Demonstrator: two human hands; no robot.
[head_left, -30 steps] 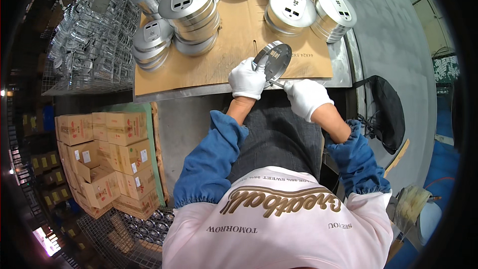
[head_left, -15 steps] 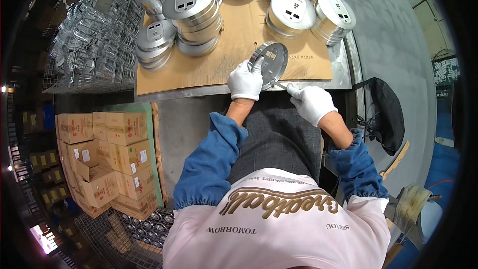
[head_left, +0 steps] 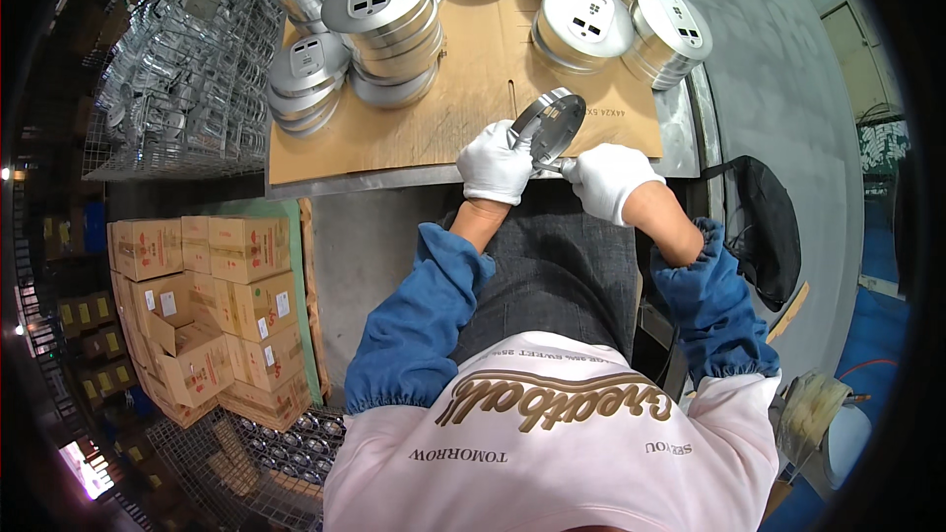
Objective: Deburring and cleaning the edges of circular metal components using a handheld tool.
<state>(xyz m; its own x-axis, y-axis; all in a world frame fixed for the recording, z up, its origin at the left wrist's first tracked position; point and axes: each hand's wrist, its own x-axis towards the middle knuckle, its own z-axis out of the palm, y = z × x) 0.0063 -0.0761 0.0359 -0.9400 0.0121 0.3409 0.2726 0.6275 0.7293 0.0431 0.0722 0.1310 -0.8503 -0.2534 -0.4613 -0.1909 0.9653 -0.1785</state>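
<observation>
White-gloved, the left hand (head_left: 493,166) gripped a round metal cover (head_left: 562,126) by its left edge, holding it just above the near edge of the cardboard sheet (head_left: 468,89), with the cover's hollow inner side partly in view. The right hand (head_left: 613,182), gloved the same way, was closed around a slim metal tool (head_left: 549,167) whose visible end reached left toward the near rim of the cover; whether the tip touched metal could not be told.

Half a second earlier, the cover had been turned more squarely to the view, with more of its inside showing; now it stood more steeply edge-on, as a narrower oval. The right hand had moved in from the near right, so that it sat closer to the cover and left a shorter length of tool exposed between them. The left hand's hold had not changed, beyond a small shift to the right along with the cover.

Beyond the hands, the stacks of silvery covers stood as before: a tall stack (head_left: 379,15) and a lower stack (head_left: 307,87) on the left, two more near stacks (head_left: 581,28) on the right, others farther back. The cartons (head_left: 246,248) at the left had also stayed put.
</observation>
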